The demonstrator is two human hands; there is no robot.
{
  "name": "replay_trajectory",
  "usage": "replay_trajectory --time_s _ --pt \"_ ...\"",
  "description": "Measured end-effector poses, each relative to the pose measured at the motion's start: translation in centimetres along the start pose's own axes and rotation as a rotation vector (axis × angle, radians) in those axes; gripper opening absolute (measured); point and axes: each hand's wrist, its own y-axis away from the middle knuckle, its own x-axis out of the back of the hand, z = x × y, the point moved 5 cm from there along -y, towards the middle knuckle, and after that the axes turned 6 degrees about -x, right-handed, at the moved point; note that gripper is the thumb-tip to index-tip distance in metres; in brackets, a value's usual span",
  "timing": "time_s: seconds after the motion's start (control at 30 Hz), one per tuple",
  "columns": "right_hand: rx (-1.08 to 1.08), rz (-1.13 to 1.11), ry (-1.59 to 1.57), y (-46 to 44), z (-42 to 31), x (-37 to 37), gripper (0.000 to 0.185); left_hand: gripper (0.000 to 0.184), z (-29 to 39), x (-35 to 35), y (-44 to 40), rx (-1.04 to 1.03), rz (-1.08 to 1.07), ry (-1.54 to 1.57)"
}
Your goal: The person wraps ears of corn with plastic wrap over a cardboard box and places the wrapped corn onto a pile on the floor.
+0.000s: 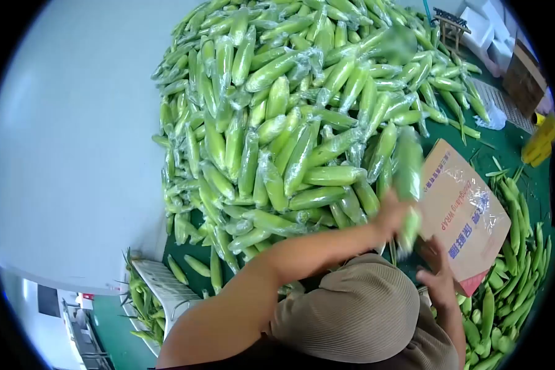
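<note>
A wrapped corn cob [408, 169], still in its green husk and smeared by motion, stands lengthwise at the near right edge of a big heap. My left hand [393, 216] reaches across and grips its lower part; the fingers are blurred. Closer to my body, my right hand [439, 277] has its fingers apart and holds nothing that I can see. It is beside the near left side of a cardboard cling wrap box [459, 213], which has red and blue print. Clear film shines on top of the box.
A tall heap of film-wrapped corn [290, 148] covers much of the green surface [194, 253]. Unwrapped green corn [512, 290] lies at the right. My cap [357, 308] blocks the lower middle. A white crate [160, 280] with corn stands lower left, below a pale wall [86, 142].
</note>
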Motion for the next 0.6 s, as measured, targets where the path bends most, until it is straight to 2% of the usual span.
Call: replay_trajectory --time_s 0.07,0.1,0.13,0.17,0.2,0.27,0.33,0.37,0.43,0.47,0.53,0.6 --pt "-0.093 -0.103 -0.069 0.0 2.6 0.2 0.09 0.046 10.5 5.8 -3.5 -0.189 0.177 0.305" --pt "-0.102 -0.087 -0.11 0.5 3.4 0.5 0.081 0.049 17.7 7.1 -4.4 -0.396 0.367 0.362" --pt "-0.111 -0.066 -0.147 0.8 4.1 1.1 0.071 0.052 23.5 9.3 -5.5 -0.63 0.351 0.323" --pt "-0.105 -0.038 -0.191 0.8 4.5 1.7 0.062 0.054 28.2 10.3 -6.1 -0.852 0.467 0.37" --pt "-0.076 -0.008 -0.202 0.8 4.6 2.4 0.057 0.051 29.7 11.0 -6.3 -0.825 0.662 0.467" --pt "-0.028 0.081 -0.243 0.7 5.2 4.1 0.047 0.046 30.1 14.9 -8.7 -0.708 0.473 0.17" --pt "0.054 0.171 -0.13 -0.5 6.8 6.9 0.027 0.038 25.3 14.5 -8.8 -0.562 0.348 -0.136" --pt "0.055 0.367 -0.007 0.1 6.1 8.6 0.024 0.036 21.3 13.5 -8.8 -0.441 0.289 -0.273" --pt "0.198 0.735 -0.023 1.9 7.8 13.7 0.023 0.037 12.2 8.0 -7.9 -0.165 0.134 -0.522" --pt "0.274 0.73 -0.454 3.3 10.0 16.2 0.02 0.038 7.7 6.1 -7.2 -0.04 -0.071 -0.665" --pt "0.281 1.181 0.059 8.2 9.4 19.6 0.021 0.038 -0.3 2.6 -7.7 0.039 -0.39 -0.841" --pt "0.242 1.443 0.281 12.5 11.9 24.3 0.025 0.04 -4.9 0.1 -6.3 0.001 -0.552 -0.944"
